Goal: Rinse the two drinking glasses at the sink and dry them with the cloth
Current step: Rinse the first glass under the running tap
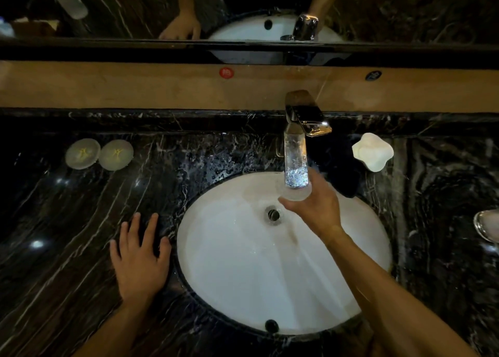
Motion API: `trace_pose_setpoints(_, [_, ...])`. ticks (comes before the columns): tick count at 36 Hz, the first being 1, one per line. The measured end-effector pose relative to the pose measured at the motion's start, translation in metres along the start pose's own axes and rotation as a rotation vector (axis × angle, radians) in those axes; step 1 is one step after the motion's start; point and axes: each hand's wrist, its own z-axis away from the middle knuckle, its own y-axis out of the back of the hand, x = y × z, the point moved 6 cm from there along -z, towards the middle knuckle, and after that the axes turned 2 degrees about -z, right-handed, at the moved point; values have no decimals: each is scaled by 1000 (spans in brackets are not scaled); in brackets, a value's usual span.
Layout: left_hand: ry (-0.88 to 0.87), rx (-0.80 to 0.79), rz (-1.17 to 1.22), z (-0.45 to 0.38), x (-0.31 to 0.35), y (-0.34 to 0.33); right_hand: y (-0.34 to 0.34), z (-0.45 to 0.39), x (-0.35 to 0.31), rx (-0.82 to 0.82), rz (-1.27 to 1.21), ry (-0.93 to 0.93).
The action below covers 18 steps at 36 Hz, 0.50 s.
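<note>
Much of the scene was dim: the dark marble counter (pixel 81 221) swallowed detail, and a dark shape just right of the tap, behind your right hand (pixel 316 208), could not be made out. A shiny rounded object (pixel 487 225) was cut off by the right edge. Only one drinking glass (pixel 295 162) was plainly in view; whether the two pale round discs (pixel 99 153) at the back left of the counter were anything to do with the second glass, I could not tell. No cloth was clearly identifiable.

You held the glass upright at its base, your right-hand fingers curled around its foot, directly under the spout of the chrome tap (pixel 305 116), over the back of the white sink (pixel 216 248). Bubbling water filled its lower part. Your left hand (pixel 139 256) lay flat on the counter, fingers spread, just left of the basin rim, holding nothing. A white soap dish (pixel 372 151) sat right of the tap.
</note>
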Motion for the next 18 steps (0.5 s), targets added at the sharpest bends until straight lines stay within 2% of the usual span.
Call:
trace_pose_setpoints(3, [-3,2,-4,-1,0,0,9,-2,13,-32,-56,-79])
trace_pose_setpoints(6, [-3,5,-4,-1,1,1,15,-3,26,-96,-220,-151])
trace_pose_setpoints(11, [-1,7,0,0,1,2,9,-3,30,-273,-374,-157])
trace_pose_setpoints(15, [1,8,-1,0,1,2,-4,-4,30,-362,-395,-141])
trace_pose_setpoints(18, [3,9,2,0,2,2,-12,-5,18,-384,-313,-91])
